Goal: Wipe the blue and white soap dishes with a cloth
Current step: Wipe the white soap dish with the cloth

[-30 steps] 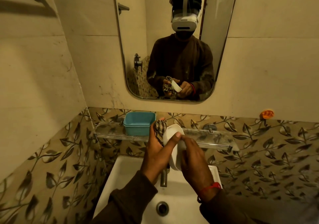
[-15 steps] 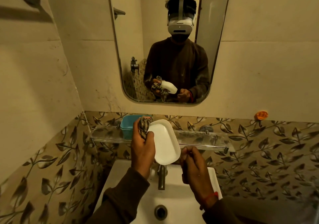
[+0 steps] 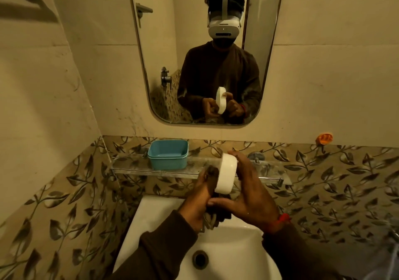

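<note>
A: Head view, direct first. White soap dish (image 3: 226, 175) held on edge above the back rim of the sink (image 3: 155, 212), just in front of the glass shelf (image 3: 133, 165). Clamped between both hands: right hand (image 3: 248, 195) curled along its right side, fingers (image 3: 236, 153) hooked over the top rim, thumb reaching under toward the other palm.

B: And the left?

A: Left hand (image 3: 199, 195) pressed against the dish's left face, fingers curled, a dark bunch of cloth (image 3: 212, 217) trapped under the palm and hanging below. Hard to tell how much cloth actually meets the dish.

B: Handling?

A: Probably light, rigid plastic, glossy and likely slick if damp. Best taken by the rims, as here, leaving the faces free for wiping. Hard sink below, so a slip could chip it.

B: Blue one?

A: Blue soap dish (image 3: 168, 154) sitting upright near the left end of the shelf, apart from both hands, untouched.

B: Mirror (image 3: 151, 68) part of the same view?

A: Confirms it: dish upright on edge between two closed hands, at chest height. Cloth hardly visible in the reflection.
</note>
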Demonstrator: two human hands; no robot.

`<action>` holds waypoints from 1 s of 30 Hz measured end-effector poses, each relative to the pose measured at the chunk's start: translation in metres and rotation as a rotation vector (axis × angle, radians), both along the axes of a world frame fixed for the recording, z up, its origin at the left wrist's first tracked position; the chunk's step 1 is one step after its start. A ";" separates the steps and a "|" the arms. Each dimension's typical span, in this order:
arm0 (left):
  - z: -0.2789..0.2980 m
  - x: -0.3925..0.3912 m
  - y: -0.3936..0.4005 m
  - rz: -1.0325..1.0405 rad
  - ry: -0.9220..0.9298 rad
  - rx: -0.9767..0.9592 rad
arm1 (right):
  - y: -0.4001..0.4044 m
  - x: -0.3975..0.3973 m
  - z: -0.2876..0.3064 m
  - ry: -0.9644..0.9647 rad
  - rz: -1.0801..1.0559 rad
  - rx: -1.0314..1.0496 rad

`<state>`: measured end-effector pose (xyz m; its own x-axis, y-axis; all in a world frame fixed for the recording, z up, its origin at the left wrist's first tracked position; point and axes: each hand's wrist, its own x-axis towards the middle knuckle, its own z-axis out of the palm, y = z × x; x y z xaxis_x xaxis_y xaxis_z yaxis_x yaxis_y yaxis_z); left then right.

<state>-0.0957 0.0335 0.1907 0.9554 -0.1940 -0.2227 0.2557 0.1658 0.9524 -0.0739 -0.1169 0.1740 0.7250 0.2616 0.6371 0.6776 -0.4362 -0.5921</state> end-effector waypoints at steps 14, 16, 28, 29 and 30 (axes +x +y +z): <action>-0.005 -0.010 -0.017 -0.158 0.046 -0.001 | 0.002 0.008 0.004 0.027 0.249 0.204; -0.006 -0.013 -0.017 -0.179 0.057 0.019 | 0.004 0.002 0.001 0.215 0.258 0.378; 0.010 0.000 -0.010 0.152 -0.710 0.287 | 0.030 -0.006 0.002 0.736 0.245 1.021; 0.010 0.001 -0.012 0.085 -0.753 0.339 | 0.034 -0.004 0.004 0.753 0.266 1.035; 0.010 0.002 -0.013 0.022 -0.787 0.400 | 0.036 -0.003 0.005 0.776 0.252 1.056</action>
